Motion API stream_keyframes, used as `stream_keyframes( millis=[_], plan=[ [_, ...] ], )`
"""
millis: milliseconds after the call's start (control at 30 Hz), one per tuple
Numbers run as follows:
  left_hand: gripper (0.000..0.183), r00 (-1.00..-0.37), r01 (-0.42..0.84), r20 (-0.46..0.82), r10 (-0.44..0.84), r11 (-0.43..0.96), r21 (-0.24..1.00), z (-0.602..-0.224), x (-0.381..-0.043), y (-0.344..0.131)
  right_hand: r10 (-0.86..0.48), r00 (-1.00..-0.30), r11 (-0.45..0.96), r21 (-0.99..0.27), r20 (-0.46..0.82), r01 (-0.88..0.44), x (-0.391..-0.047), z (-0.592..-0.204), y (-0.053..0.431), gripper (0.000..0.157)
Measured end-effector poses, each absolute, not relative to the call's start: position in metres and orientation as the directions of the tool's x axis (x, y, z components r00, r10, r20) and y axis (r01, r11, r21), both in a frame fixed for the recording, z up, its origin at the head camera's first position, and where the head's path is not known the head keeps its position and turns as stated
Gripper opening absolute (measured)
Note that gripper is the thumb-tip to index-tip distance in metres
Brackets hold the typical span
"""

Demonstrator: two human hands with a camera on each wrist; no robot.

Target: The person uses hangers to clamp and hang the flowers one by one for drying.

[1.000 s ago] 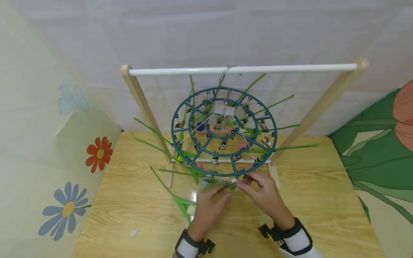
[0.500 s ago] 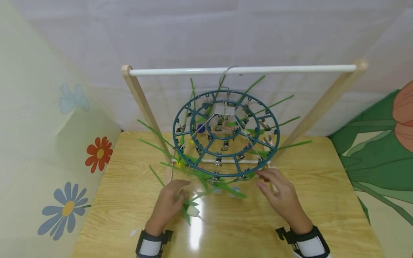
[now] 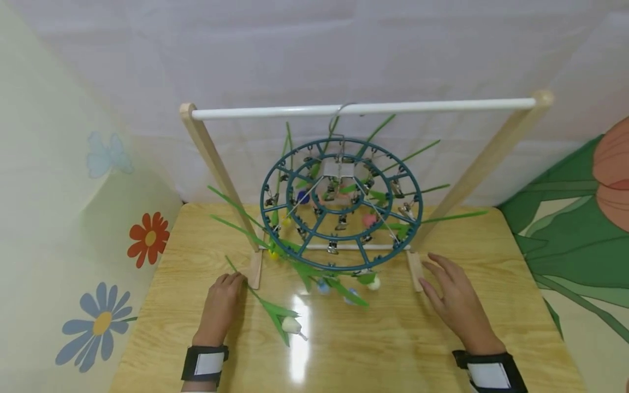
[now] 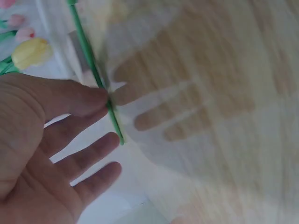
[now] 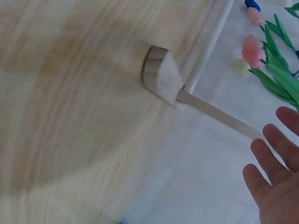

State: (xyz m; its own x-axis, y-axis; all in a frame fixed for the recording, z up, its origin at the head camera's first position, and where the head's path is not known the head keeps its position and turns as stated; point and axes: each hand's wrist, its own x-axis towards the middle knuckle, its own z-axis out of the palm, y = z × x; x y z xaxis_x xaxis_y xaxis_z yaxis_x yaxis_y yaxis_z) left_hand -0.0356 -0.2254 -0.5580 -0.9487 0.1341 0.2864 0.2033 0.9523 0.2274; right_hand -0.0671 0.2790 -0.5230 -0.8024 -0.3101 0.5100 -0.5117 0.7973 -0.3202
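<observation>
An artificial white tulip (image 3: 291,325) with long green leaves lies on the table, its stem pointing up and left. My left hand (image 3: 222,307) is at that stem (image 4: 88,49), which my thumb and index finger pinch near its end in the left wrist view. My right hand (image 3: 458,305) is held with spread fingers beside the rack's right foot (image 3: 415,271), holding nothing. Between the hands hangs a round dark teal clip hanger (image 3: 362,252) with metal clips. Several artificial tulips hang from it, among them a white bloom (image 3: 374,283) and a blue bloom (image 3: 351,296) at the near rim.
A wooden rack with a white top rail (image 3: 275,111) carries the hanger. Long stems (image 3: 454,217) stick out beyond the hanger on both sides. The wooden table (image 3: 363,349) ends at a pale cloth behind. Flower-painted panels stand left and right.
Both hands have left the hanger's near rim, where they were working at a clip. The left hand has moved left to the white tulip's stem and pinches it; the right has drawn away right.
</observation>
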Motion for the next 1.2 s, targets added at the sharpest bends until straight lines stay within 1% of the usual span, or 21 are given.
stream_keyframes(
  millis=[200,300,533,667,733,800,867,967,1067,1133,1200],
  plan=[
    [0.021,-0.931,0.232,0.309,0.195,0.969,0.088,-0.563,-0.039,-0.228,-0.309,-0.843,0.813,-0.338,0.439,-0.474,-0.062,-0.530,0.280,0.041],
    [0.019,-0.920,0.253,0.319,0.227,0.967,0.043,-0.563,-0.040,-0.232,-0.308,-0.859,0.813,-0.355,0.410,-0.461,-0.058,-0.533,0.276,0.040],
    [0.031,-0.911,0.352,0.251,0.329,0.934,0.056,-0.556,-0.028,-0.225,-0.355,-0.849,0.797,-0.349,0.391,-0.493,-0.046,-0.540,0.259,0.038],
    [0.033,-0.888,0.420,0.236,0.395,0.905,0.064,-0.551,-0.017,-0.209,-0.386,-0.849,0.795,-0.337,0.361,-0.504,-0.039,-0.538,0.248,0.038],
    [0.032,-0.871,0.449,0.252,0.421,0.892,0.060,-0.549,-0.012,-0.199,-0.398,-0.842,0.789,-0.333,0.364,-0.516,-0.036,-0.535,0.243,0.038],
    [0.034,-0.850,0.478,0.284,0.444,0.877,0.057,-0.547,-0.008,-0.190,-0.395,-0.829,0.774,-0.343,0.396,-0.533,-0.033,-0.530,0.237,0.036],
    [0.036,-0.832,0.495,0.318,0.455,0.867,0.055,-0.545,-0.005,-0.181,-0.391,-0.804,0.741,-0.365,0.448,-0.564,-0.031,-0.526,0.232,0.022],
    [0.038,-0.814,0.513,0.348,0.465,0.857,0.056,-0.541,-0.002,-0.168,-0.394,-0.766,0.674,-0.407,0.507,-0.616,-0.029,-0.518,0.226,0.013],
    [0.036,-0.801,0.526,0.366,0.474,0.849,0.054,-0.537,0.001,-0.155,-0.436,-0.740,0.611,-0.435,0.512,-0.661,-0.025,-0.511,0.220,0.012],
    [0.033,-0.780,0.545,0.392,0.488,0.837,0.043,-0.533,0.002,-0.146,-0.481,-0.717,0.578,-0.433,0.504,-0.692,-0.021,-0.507,0.215,0.014],
    [0.029,-0.758,0.567,0.415,0.503,0.823,0.038,-0.529,0.003,-0.137,-0.532,-0.679,0.551,-0.402,0.506,-0.731,-0.018,-0.507,0.209,0.024]
  ],
)
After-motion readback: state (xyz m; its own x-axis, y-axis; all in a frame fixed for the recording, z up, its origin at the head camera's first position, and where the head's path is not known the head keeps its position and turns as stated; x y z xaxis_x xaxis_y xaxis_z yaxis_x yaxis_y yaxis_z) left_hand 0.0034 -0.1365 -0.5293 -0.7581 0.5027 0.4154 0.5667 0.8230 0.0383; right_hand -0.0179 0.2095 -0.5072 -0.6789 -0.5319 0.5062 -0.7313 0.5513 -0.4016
